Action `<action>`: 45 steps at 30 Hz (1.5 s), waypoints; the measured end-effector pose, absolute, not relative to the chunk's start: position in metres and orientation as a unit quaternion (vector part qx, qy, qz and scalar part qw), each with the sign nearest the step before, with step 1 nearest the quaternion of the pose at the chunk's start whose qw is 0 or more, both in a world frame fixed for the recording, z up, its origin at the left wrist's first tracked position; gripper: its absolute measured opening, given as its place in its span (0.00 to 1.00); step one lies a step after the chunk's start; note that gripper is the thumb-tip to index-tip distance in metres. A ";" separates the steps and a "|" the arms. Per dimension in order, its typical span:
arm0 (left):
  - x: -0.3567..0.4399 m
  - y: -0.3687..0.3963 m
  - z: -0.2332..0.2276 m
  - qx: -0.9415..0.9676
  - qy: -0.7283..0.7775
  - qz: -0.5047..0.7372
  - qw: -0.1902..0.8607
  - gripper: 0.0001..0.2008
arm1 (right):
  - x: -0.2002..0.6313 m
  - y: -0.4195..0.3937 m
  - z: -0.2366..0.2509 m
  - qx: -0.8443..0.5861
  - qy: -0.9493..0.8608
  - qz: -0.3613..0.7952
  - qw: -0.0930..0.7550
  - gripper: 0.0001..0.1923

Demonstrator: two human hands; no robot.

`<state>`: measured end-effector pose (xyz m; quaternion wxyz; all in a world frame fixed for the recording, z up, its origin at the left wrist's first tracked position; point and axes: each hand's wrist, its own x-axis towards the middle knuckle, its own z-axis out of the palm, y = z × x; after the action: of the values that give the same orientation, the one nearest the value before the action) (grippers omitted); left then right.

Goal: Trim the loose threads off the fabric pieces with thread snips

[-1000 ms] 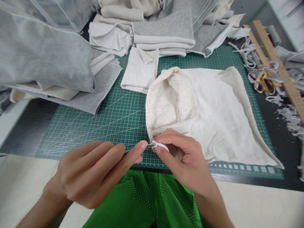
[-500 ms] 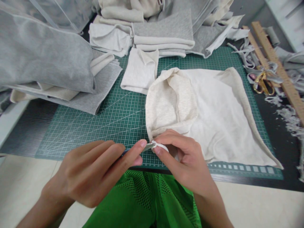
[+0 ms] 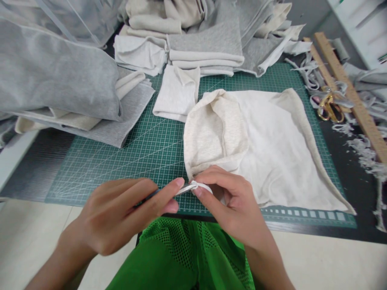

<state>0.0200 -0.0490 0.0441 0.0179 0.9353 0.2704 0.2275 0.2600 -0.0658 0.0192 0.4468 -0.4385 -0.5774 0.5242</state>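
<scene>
1. A large cream-white knit fabric piece (image 3: pixel 266 149) lies spread on the green gridded cutting mat (image 3: pixel 136 157), which rests on the tabletop. The piece is roughly square; its left part is folded over into a rounded flap of slightly darker, flecked oatmeal cloth, and a rolled edge runs down its right side.
2. The near left corner of this fabric is gathered into a small white twisted tip (image 3: pixel 198 186), lifted just off the mat at its front edge.
3. The right hand (image 3: pixel 232 209) pinches that tip: thumb and forefinger are closed on it, the other fingers curled loosely underneath.
4. The left hand (image 3: pixel 121 215) grips a slim tool with a dark handle and a pale metal end (image 3: pixel 184 189). Its fingers are clenched around the handle, the forefinger stretched along it, and the tool's end touches the pinched tip. What kind of tool it is cannot be told.
5. Just behind the fabric, a small folded cream cloth (image 3: pixel 177 92) lies on the mat.
6. Stacks of folded grey and cream fabric (image 3: pixel 205 44) sit along the far edge, and a big grey bundle (image 3: pixel 57 76) fills the left.
7. On the right, well apart from the hands, gold-handled scissors (image 3: pixel 329 108) lie among grey fabric scraps, beside a long wooden ruler (image 3: pixel 350 92).
8. A green mesh garment (image 3: pixel 181 257) shows between the forearms.
</scene>
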 end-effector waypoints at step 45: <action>0.064 -0.043 0.051 0.793 0.464 0.281 0.277 0.09 | 0.261 -0.064 0.023 -0.429 -0.600 0.510 0.442 0.10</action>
<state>0.0640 -0.0433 0.0509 0.2772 0.7930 0.4639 0.2811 0.2609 -0.0639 0.0232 0.4415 -0.4291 -0.6005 0.5102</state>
